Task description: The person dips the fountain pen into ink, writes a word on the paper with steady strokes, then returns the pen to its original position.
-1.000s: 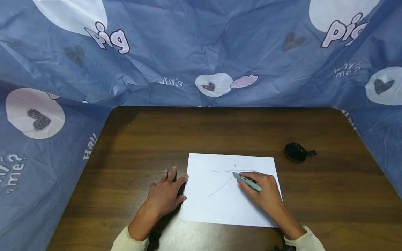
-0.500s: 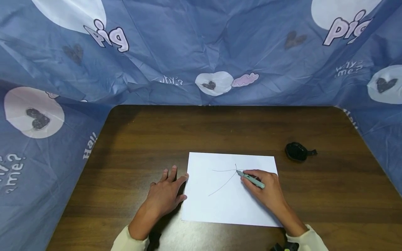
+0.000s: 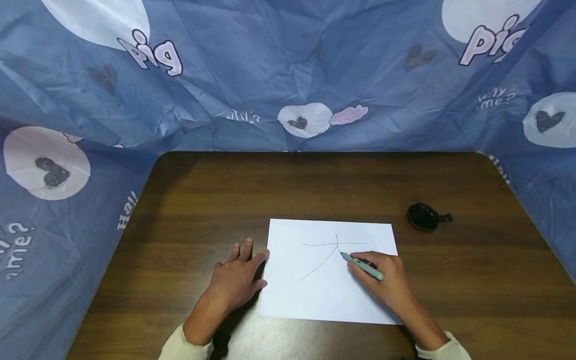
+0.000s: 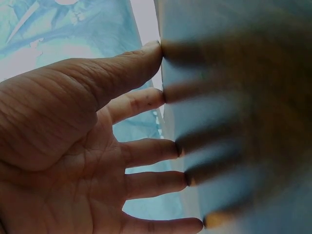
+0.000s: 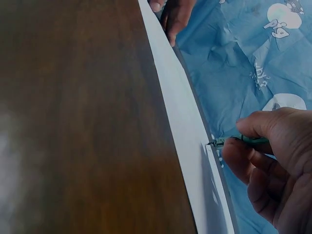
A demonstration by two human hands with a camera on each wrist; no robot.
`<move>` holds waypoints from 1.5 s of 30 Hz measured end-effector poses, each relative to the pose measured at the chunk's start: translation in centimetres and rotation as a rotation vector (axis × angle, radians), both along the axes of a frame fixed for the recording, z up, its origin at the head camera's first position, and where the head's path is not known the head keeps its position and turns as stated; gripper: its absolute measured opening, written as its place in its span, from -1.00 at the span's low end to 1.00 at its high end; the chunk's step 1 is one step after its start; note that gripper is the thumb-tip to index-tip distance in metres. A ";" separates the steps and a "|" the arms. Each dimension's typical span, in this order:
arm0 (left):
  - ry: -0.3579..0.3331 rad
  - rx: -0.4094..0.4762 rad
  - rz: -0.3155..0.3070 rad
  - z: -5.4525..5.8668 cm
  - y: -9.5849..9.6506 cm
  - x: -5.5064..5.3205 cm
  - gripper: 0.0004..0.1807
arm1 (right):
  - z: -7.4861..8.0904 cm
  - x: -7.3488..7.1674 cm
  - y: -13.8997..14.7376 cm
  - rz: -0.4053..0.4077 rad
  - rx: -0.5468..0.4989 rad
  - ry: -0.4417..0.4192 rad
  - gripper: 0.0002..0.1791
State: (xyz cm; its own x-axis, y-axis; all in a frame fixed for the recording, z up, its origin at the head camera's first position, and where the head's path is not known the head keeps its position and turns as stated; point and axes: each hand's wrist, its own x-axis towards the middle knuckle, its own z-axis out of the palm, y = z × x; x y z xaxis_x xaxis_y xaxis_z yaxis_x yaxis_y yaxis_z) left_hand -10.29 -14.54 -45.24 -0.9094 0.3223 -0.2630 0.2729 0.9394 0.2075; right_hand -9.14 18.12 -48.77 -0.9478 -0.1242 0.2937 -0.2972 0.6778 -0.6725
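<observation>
A sheet of white paper (image 3: pixel 310 300) lies on the wooden table, bearing thin dark pen lines: one roughly level, crossed by a short upright that bends into a long slant to the lower left. My right hand (image 3: pixel 387 280) pinches a pale green pen (image 3: pixel 366 267) between thumb and fingers, its tip at the paper just below the crossing. In the right wrist view the pen (image 5: pixel 248 140) shows between thumb and forefinger. My left hand (image 3: pixel 236 280) is spread flat at the sheet's left side, thumb and forefinger tips at its edge. In the left wrist view, straight fingers (image 4: pixel 151 181) touch the tabletop.
A small black pan-shaped object with a short handle (image 3: pixel 423 217) stands on the table to the right, beyond the paper. Blue printed cloth (image 3: pixel 252 60) hangs behind the table (image 3: pixel 216 185) and along both sides.
The pen tip first slid slightly right along the crossing, then moved down and a little right with my right hand, uncovering the level line's right end. My left hand stays put.
</observation>
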 end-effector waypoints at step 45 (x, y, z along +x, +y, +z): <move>-0.002 0.041 -0.002 0.2 0.0 0.2 -0.33 | 0.8 5.9 6.3 -0.067 -0.112 -0.285 -0.85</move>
